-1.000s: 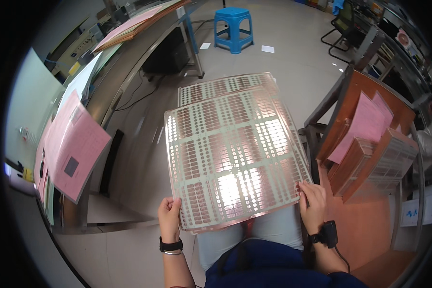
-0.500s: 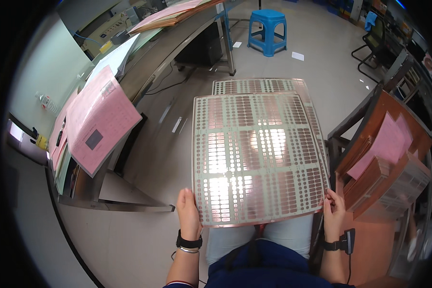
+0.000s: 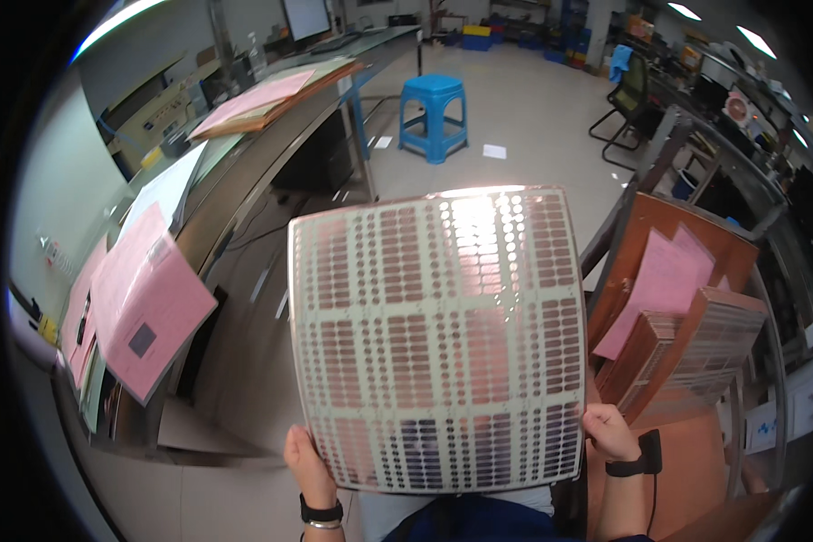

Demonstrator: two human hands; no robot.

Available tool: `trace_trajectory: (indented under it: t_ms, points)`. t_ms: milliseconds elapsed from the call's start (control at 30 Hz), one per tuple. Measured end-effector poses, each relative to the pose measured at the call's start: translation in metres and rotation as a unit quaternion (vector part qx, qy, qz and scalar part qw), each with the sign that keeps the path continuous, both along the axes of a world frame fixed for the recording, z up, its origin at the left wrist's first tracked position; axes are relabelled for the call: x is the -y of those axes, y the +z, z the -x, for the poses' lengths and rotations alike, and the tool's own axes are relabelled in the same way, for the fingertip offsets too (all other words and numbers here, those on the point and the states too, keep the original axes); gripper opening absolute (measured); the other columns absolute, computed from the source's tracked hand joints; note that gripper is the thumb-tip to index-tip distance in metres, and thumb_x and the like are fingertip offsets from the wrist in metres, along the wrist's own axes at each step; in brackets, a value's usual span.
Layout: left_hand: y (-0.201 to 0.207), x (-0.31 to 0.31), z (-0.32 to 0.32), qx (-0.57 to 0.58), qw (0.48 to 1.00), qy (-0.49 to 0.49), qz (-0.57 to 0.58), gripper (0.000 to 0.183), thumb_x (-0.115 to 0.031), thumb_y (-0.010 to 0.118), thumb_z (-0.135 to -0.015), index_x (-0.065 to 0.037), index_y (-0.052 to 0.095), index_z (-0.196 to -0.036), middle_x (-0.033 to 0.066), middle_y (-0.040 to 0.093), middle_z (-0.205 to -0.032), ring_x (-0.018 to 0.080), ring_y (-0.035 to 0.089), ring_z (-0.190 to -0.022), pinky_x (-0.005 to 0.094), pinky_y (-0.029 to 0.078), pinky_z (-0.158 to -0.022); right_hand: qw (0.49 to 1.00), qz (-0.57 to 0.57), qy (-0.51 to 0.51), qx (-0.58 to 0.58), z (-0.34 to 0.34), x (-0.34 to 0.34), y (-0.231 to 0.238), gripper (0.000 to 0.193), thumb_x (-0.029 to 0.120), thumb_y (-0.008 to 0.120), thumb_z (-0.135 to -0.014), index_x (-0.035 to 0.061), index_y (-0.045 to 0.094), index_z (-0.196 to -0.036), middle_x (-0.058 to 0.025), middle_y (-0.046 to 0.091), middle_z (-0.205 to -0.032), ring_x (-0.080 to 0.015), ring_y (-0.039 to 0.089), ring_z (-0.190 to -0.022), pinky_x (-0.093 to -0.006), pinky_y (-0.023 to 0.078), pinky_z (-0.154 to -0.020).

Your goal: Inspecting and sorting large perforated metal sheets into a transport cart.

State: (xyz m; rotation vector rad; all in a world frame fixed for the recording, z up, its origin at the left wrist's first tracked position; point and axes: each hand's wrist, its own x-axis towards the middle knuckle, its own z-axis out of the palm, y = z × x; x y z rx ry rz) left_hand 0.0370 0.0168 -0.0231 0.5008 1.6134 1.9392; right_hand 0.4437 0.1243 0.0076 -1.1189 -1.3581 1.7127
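Observation:
A large circuit board panel (image 3: 438, 348), pale green with rows of shiny copper pads, is held up in front of my lap. My left hand (image 3: 310, 465) grips its lower left edge, with the thumb on the near side and the other fingers mostly behind. At the lower right edge, my right hand (image 3: 611, 434) is closed on the same panel. Whether a second panel lies behind this one cannot be seen. Light glares off the pads near the top edge.
A rack (image 3: 741, 244) to my right bears pink sheets (image 3: 664, 285) and a row of upright panels (image 3: 709, 348). On the left, a workbench (image 3: 271, 149) carries a pink form (image 3: 154, 316) and stacked papers. Ahead stands a blue stool (image 3: 434, 117); white scraps lie on the floor.
The panel has tilted more upright toward me and shifted left. The second panel that stuck out behind it no longer shows. My view has lifted, showing more of the room.

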Motion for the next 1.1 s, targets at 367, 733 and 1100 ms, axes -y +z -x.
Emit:
trace_trajectory:
  t_ms: [367, 733, 1100]
  points:
    - [0.004, 0.001, 0.000, -0.009, 1.000, 0.015, -0.006, 0.033, -0.028, 0.038, -0.099, 0.001, 0.053, -0.092, 0.0049, 0.062, -0.085, 0.0091, 0.057, -0.074, 0.0247, 0.046, -0.068, 0.998, -0.049, 0.028, -0.025, 0.010, -0.012, 0.006, 0.036, 0.029, 0.057, -0.092, -0.0025, 0.060, -0.075, 0.0076, 0.041, -0.064, -0.0030, 0.034, -0.060, -0.0215, 0.030, -0.055]
    - [0.040, 0.006, 0.022, 0.101, 0.982, -0.141, -0.075, 0.042, -0.036, 0.036, -0.099, 0.002, 0.055, -0.100, 0.0102, 0.064, -0.084, 0.0156, 0.062, -0.075, 0.0264, 0.050, -0.070, 0.970, 0.052, -0.076, -0.227, 0.032, -0.025, -0.005, 0.036, 0.024, 0.051, -0.094, -0.0011, 0.050, -0.119, -0.0099, 0.058, -0.112, -0.0176, 0.060, -0.094, -0.0300, 0.050, -0.078]
    - [0.049, -0.020, -0.061, 0.277, 0.916, -0.199, -0.213, 0.043, -0.016, 0.052, -0.092, -0.003, 0.038, -0.130, 0.0102, 0.047, -0.130, 0.0242, 0.045, -0.120, 0.0415, 0.037, -0.101, 0.899, 0.104, -0.078, -0.418, 0.127, -0.003, -0.010, 0.040, 0.014, 0.054, -0.091, 0.0018, 0.041, -0.127, -0.0105, 0.047, -0.127, -0.0234, 0.048, -0.116, -0.0450, 0.038, -0.100]
